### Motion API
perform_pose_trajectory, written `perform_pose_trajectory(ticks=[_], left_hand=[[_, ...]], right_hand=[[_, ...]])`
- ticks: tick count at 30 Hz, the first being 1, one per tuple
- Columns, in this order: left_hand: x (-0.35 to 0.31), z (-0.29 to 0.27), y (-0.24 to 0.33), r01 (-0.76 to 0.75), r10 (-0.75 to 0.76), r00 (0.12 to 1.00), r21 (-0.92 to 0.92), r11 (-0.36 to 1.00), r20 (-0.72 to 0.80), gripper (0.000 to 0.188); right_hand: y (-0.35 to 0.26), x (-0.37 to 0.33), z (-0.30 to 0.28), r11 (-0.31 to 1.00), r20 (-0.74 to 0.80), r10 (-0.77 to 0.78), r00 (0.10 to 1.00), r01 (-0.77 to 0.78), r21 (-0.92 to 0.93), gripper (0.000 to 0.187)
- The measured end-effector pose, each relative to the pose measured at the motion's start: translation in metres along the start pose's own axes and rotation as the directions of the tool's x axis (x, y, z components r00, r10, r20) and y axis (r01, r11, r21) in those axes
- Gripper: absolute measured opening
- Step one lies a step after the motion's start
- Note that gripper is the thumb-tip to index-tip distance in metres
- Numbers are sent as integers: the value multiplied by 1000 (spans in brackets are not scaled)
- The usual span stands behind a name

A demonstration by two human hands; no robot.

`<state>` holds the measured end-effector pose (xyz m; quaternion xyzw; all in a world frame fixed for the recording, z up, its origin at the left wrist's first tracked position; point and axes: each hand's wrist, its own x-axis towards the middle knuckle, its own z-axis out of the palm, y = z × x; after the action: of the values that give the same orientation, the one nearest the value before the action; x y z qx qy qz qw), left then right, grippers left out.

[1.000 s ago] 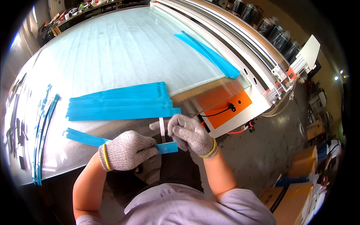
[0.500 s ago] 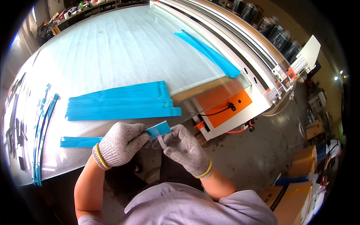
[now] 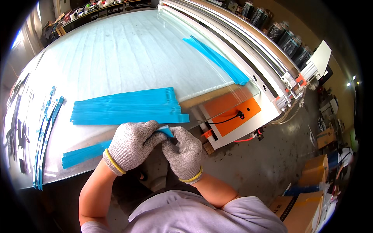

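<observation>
Both my hands wear grey knit gloves with yellow cuffs. My left hand (image 3: 134, 143) is closed around a blue strip (image 3: 86, 154), which looks like a thin stack of strips. Its long part slants out to the left over the table edge, and its short end shows between my hands. At that end, my right hand (image 3: 183, 153) pinches with thumb and fingers; its fingertips partly hide what they grip. Just beyond my hands lies a wide fanned pile of blue strips (image 3: 126, 106) on the table.
The large glass-topped table (image 3: 124, 46) bears another blue bundle (image 3: 217, 60) at the right and narrow blue strips (image 3: 48, 136) at the left, beside dark thin offcuts (image 3: 17, 128). A white rail machine (image 3: 268, 81) with an orange panel (image 3: 248, 112) borders the right. Cardboard boxes (image 3: 303, 209) stand lower right.
The strip has tilted, its left end swinging nearer to me. My right hand has moved left and closed in on the strip's end; the whitish tab seen at its fingers is now out of sight.
</observation>
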<state>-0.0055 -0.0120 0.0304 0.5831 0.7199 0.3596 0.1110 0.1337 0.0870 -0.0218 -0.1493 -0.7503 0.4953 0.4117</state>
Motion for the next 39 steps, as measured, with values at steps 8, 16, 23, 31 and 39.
perform_pose_trajectory(ticks=[8,16,23,31,39], left_hand=[[-10,3,5,-207,229,948,119,971,-219,9],[-38,-37,39,-355,370,900,104,929,-233,10],[-22,-19,17,-35,59,995,283,959,-75,20],[-31,-9,-13,-70,111,989,362,930,-96,15],[-63,-14,-31,-45,127,985,534,844,-117,14]], right_hand=[[-29,13,-5,934,37,-193,980,196,-300,24],[26,62,-28,927,-230,-52,972,-39,-372,9],[-6,36,-19,934,109,-274,956,237,268,50],[10,22,-33,913,-68,-254,965,262,312,48],[35,5,-60,919,-260,-148,954,230,321,53]])
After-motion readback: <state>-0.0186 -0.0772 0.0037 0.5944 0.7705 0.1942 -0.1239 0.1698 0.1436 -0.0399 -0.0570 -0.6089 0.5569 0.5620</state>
